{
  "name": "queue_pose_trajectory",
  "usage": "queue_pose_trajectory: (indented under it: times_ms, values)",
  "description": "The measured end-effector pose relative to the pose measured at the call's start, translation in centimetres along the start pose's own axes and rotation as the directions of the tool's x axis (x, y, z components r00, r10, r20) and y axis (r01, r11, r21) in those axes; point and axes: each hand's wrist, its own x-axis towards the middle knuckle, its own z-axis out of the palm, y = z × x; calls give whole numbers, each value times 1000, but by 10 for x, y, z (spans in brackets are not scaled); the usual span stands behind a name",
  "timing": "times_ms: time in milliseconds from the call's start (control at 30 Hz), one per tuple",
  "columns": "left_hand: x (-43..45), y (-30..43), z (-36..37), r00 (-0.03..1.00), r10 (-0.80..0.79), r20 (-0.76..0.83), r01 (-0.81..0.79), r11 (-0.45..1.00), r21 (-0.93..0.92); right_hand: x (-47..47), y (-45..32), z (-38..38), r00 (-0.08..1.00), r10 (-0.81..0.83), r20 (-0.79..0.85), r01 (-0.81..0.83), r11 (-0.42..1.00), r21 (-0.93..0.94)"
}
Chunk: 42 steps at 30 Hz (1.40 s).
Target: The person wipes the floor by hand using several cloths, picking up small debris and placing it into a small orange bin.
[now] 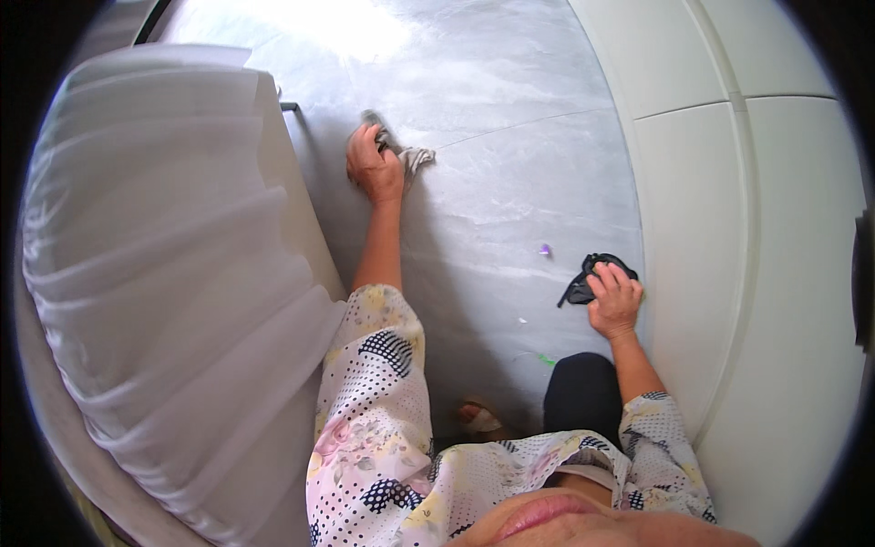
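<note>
On the grey floor point(478, 205), my left hand point(376, 161) grips a crumpled light cloth point(417, 158), part of which shows beyond the fingers and part to the right of the thumb. To the lower right, my right hand point(615, 297) is closed on a black fabric item point(582, 288), whose exact kind I cannot tell; a strap-like end points to the left. A small purple scrap point(545, 250) lies left of the black item. Lower down are a tiny white scrap point(523, 320) and a green scrap point(546, 359), close to my knee.
A bed or couch edge under a white gathered sheet point(171, 239) runs along the left, with a dark metal leg point(290, 107) near its far end. Pale cabinet fronts point(697, 171) line the right side. My knee point(583, 393) and sandalled foot point(480, 417) are below.
</note>
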Motion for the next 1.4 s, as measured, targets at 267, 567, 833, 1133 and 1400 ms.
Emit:
queue_pose_trajectory:
  times_ms: [267,567,833,1133,1400]
  values:
    - [10,-53,16,994,107,34,-112,941,319,194,15,10,907,71,-415,-13,990,140]
    - [31,-51,16,987,159,1,-156,967,202,288,45,79,909,274,-315,-311,947,-76]
    - [215,-108,62,956,50,-288,156,744,649,278,67,98,915,260,-309,-299,951,-84]
    - [242,-182,58,766,-640,-62,438,449,779,272,64,92,919,278,-280,-306,950,-60]
    - [88,73,61,573,-306,760,-210,842,497,276,59,81,920,275,-279,-307,948,-80]
